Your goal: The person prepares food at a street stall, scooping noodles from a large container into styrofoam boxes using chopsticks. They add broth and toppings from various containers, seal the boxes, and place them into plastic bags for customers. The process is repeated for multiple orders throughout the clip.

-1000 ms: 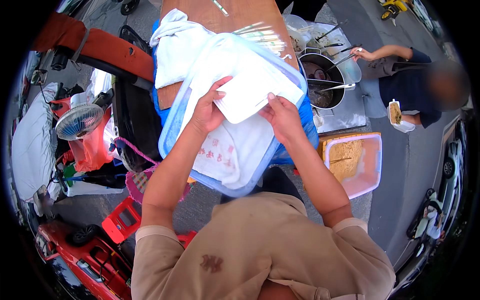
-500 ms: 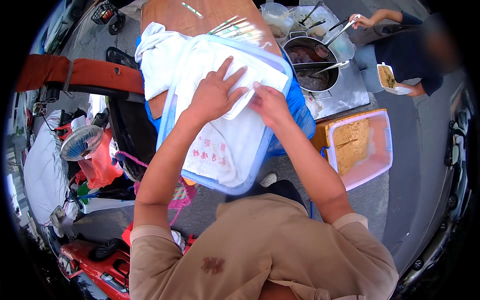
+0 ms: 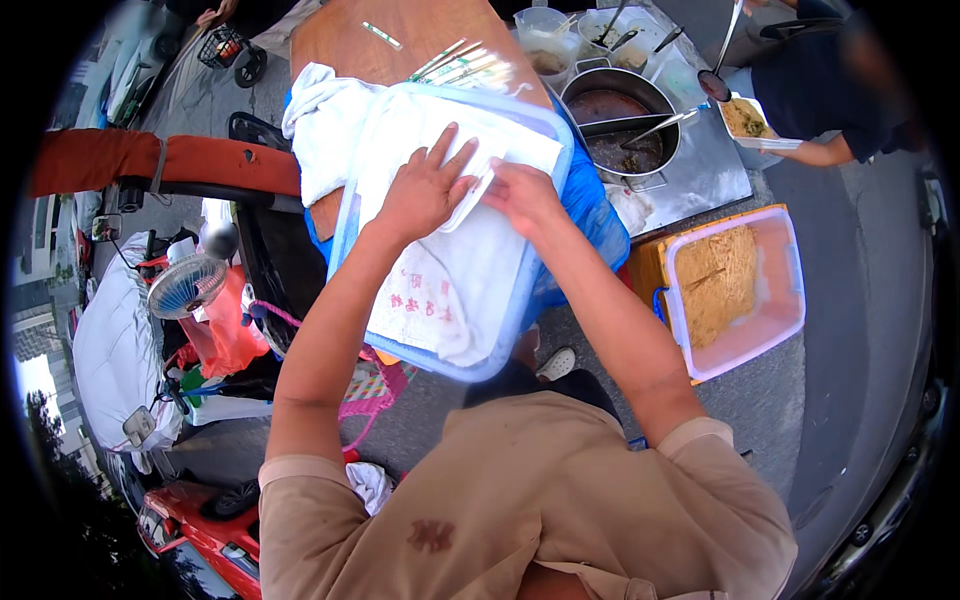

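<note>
A white takeaway box (image 3: 468, 207), seemingly closed, lies on white cloth over a pale blue plastic tub (image 3: 340, 265). My left hand (image 3: 420, 192) rests on top of it, fingers spread. At its right edge, my right hand (image 3: 527, 198) pinches the rim between thumb and fingers; part of the box is hidden behind both hands. Below my wrists spreads a white towel (image 3: 425, 285) with red printing. A second white cloth (image 3: 325, 125) is bunched at the tub's upper left. Wrapped chopsticks (image 3: 470, 65) are fanned out on the wooden tabletop (image 3: 430, 25) just beyond.
A divided pot (image 3: 618, 115) of dark broth with ladles stands on a metal surface at the right. Beyond it, a person in dark clothing holds a food-filled white box (image 3: 748, 120). A pinkish tub (image 3: 785, 275) sits lower right; a fan (image 3: 188, 285) stands left.
My right hand has shifted slightly up and left against the box's edge. My left hand stays spread on top. The other person's ladle has moved from the pot to their food box.
</note>
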`<state>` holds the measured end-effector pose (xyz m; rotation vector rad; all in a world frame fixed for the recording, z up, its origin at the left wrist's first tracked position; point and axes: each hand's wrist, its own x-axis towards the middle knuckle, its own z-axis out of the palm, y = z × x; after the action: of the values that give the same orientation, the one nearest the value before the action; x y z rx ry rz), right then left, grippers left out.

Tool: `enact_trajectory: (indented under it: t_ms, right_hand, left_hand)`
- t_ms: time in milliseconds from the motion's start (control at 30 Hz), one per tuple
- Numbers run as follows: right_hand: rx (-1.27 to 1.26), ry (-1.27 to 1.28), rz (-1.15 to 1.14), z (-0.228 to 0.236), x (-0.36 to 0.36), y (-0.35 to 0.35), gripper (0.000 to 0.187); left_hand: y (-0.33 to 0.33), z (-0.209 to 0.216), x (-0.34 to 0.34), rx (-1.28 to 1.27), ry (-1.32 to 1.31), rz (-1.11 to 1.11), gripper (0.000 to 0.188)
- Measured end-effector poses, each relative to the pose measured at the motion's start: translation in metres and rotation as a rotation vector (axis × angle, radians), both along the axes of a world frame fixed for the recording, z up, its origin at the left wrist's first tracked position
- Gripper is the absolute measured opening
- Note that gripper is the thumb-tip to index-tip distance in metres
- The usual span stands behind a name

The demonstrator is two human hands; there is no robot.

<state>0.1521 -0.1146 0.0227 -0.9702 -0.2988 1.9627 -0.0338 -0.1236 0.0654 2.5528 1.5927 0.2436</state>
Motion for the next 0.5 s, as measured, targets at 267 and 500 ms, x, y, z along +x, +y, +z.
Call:
enact_trajectory:
  t_ms: [267, 500]
  right_hand:
    - [0.011, 0.001, 0.018, -0.012, -0.003, 0.005, 0.029]
    - [0.055, 0.002, 0.019, -0.024, -0.008, 0.009, 0.028]
  left_hand:
    - [0.000, -0.006, 0.006, 0.019, 0.066, 0.019, 0.055]
    - [0.003, -0.014, -0.001, 0.048, 0.053, -0.007, 0.055]
